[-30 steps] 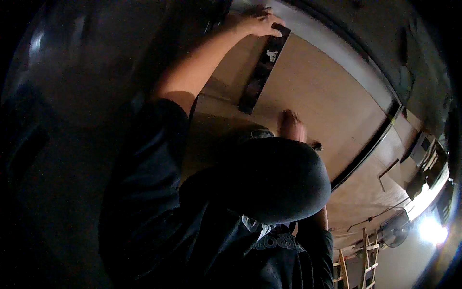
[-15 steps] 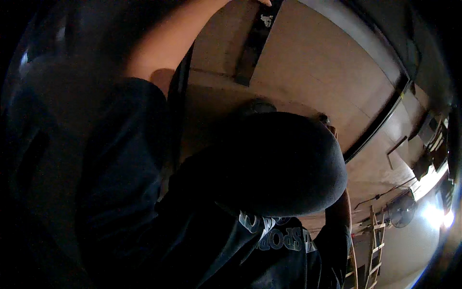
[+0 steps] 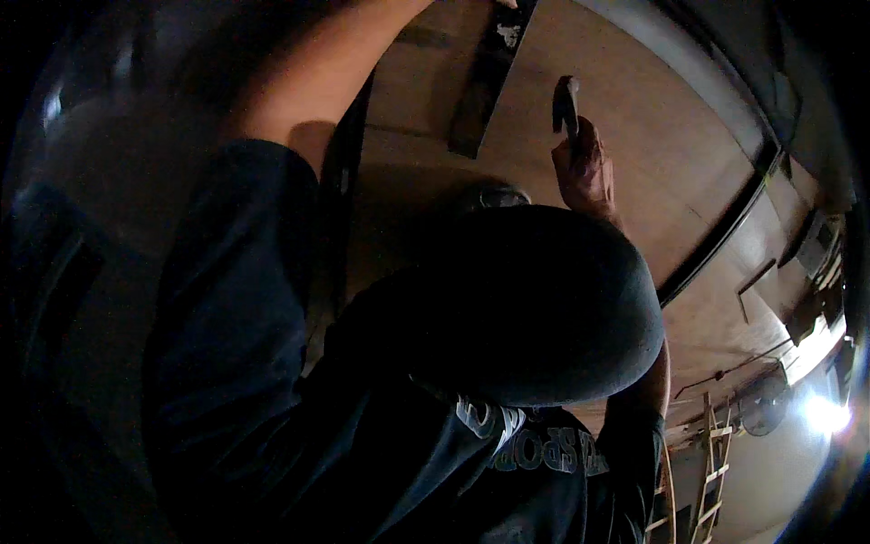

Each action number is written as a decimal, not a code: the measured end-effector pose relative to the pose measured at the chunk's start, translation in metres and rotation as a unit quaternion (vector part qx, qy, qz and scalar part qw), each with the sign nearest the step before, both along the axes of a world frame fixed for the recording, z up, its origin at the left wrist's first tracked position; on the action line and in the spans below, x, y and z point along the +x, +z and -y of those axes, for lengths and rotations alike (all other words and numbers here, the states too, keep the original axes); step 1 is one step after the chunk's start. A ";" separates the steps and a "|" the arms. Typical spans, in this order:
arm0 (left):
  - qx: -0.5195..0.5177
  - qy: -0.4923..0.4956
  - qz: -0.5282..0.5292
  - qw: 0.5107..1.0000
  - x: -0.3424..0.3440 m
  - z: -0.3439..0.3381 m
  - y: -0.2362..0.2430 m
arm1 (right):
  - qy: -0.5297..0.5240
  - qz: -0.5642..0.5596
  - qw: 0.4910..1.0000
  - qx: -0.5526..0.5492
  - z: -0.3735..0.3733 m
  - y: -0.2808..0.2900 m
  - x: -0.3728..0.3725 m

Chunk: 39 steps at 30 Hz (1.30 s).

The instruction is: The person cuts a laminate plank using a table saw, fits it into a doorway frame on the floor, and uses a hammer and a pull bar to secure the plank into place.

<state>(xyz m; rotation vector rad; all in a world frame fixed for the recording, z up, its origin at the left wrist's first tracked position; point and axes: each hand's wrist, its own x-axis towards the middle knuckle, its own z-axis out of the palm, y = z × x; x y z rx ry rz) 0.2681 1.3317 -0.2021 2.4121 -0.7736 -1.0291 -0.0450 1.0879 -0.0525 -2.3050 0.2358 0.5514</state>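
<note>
My right hand (image 3: 587, 172) is closed around the handle of a hammer (image 3: 566, 100), held over a broad brown board (image 3: 652, 136). At the top edge, only a small part of my left hand (image 3: 510, 3) shows, touching the end of a dark flat strip (image 3: 489, 82) with a pale patch on it. The strip lies on the board, to the left of the hammer. The rest of my left hand is out of the picture. A large dark rounded shape (image 3: 544, 308) hides part of my right forearm and the middle of the board.
A dark rounded object (image 3: 494, 194) lies on the board, partly hidden. A long dark rail (image 3: 720, 245) runs along the board's right side. Farther right are a wooden ladder (image 3: 714, 471), a fan (image 3: 763, 412) and a bright lamp (image 3: 827, 412). The left side is very dark.
My right hand, mostly hidden before, has come up into view with the hammer. My left arm stays at the strip, and the view has shifted slightly.
</note>
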 end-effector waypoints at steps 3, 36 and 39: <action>0.026 -0.016 0.057 0.998 -0.011 0.006 0.032 | -0.058 -0.012 0.991 0.120 -0.017 -0.005 0.002; -0.045 -0.042 0.252 0.966 -0.050 0.004 0.044 | 0.180 -0.272 0.943 0.069 -0.030 -0.008 0.002; -0.084 -0.034 0.183 0.979 -0.072 0.021 0.049 | 0.124 -0.308 0.939 0.091 -0.031 -0.009 -0.009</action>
